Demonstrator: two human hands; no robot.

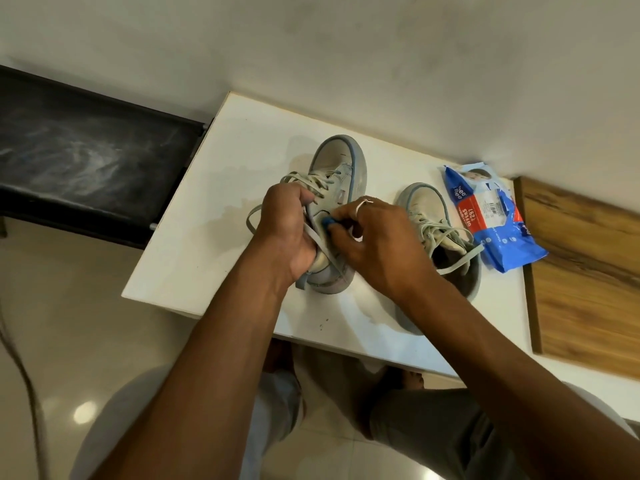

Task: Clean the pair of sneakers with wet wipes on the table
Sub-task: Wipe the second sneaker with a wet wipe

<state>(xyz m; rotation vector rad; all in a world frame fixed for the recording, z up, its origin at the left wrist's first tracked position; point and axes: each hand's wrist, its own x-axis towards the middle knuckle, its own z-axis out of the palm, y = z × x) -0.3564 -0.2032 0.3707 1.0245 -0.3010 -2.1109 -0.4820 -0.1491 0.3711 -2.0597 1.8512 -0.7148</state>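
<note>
The left hand (287, 233) grips the nearer sneaker (341, 164) at its collar, fingers (304, 197) curled tight round the tongue and the loose laces (311, 183), thumb side towards the heel. This held sneaker stands on its sole near the middle of the white surface (207, 220), toe pointing away from the person, heel just under the wrist. It is pale grey with a light blue rim round the toe.

The right hand (377, 244) comes in from the other side, a ring (363, 202) on one finger. Its fingers are bent and its fingertips press against the sneaker's side, where a small blue patch (327, 221) shows between them. A sliver of white peeks out below the palm; whether the hand holds a wipe there I cannot tell.

The second sneaker (427, 209) stands just to the right, upright, toe also pointing away, laces untied and spilling over its side. Its heel is partly hidden by the right forearm. Touching or nearly touching its right flank lies the blue pack of wet wipes (495, 216), flat on the surface, close to the wall.

A wooden board (581, 271) adjoins the surface on the right, and a dark bench (86, 150) runs off on the left
</note>
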